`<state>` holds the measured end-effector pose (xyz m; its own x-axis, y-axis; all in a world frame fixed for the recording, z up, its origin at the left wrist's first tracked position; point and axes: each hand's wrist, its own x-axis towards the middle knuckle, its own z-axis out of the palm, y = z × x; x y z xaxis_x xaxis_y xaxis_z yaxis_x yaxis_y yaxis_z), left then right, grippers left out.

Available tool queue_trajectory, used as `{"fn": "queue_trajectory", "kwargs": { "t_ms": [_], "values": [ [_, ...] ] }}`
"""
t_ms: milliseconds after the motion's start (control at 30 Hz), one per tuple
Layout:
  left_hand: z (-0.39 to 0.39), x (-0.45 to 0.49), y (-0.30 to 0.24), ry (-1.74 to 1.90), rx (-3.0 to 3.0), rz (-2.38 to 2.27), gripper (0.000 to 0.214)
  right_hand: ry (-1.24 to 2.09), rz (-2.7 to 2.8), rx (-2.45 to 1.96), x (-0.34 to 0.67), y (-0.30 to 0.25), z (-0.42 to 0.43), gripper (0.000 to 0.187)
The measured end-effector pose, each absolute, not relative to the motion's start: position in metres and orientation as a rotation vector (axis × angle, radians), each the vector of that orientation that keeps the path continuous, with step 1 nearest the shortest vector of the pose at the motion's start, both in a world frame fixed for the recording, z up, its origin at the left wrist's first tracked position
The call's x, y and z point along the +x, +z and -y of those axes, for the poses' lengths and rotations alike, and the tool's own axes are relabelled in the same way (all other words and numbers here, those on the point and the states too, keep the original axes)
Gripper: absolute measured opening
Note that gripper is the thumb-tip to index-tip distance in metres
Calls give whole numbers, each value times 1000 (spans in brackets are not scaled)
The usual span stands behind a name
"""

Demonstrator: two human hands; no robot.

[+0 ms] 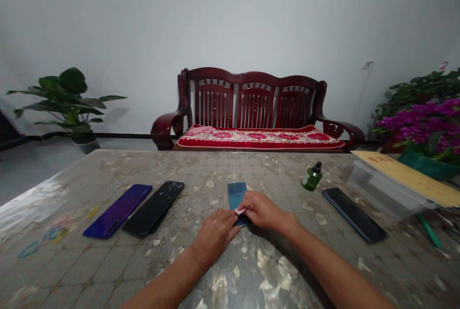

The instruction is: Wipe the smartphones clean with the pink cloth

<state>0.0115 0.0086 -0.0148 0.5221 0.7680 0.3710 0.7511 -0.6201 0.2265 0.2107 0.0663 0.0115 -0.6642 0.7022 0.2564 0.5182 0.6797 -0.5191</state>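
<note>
A blue phone (236, 194) lies on the table in front of me, its lower part mostly covered by my hands. My left hand (214, 233) grips its lower left edge, fingers at the side and thumb near the bottom. Over the phone's right side, my right hand (263, 209) pinches a small pale pink cloth (240, 211) against the surface. To the left lie a purple-blue phone (117, 212) and a black phone (154, 208), which seems to rest on another dark one. Off to the right are a dark phone (354, 214) and a green bottle with a black cap (312, 177).
The patterned table (194, 170) carries several coloured bands (57, 233) at left. At right stands a clear plastic box (386, 189) under a yellow board (409, 177), beside purple flowers (427, 124). A wooden bench (253, 103) and a potted plant (72, 103) stand beyond.
</note>
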Motion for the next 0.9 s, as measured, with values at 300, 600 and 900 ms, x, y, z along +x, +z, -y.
{"fn": "queue_trajectory", "kwargs": {
  "t_ms": [300, 600, 900],
  "values": [
    [-19, 4, -10, 793, 2566, -1372, 21, 1365, 1354, -1047, 230, -12, -75, 26],
    [-85, 14, 37, 133, 2953, -1320, 76, 1505, 933, -863, 237, -6, -81, 39],
    [-119, 44, 47, -247, 2990, -1182, 66, 1587, 865, -807, 244, -6, -86, 37]
  ]
}}
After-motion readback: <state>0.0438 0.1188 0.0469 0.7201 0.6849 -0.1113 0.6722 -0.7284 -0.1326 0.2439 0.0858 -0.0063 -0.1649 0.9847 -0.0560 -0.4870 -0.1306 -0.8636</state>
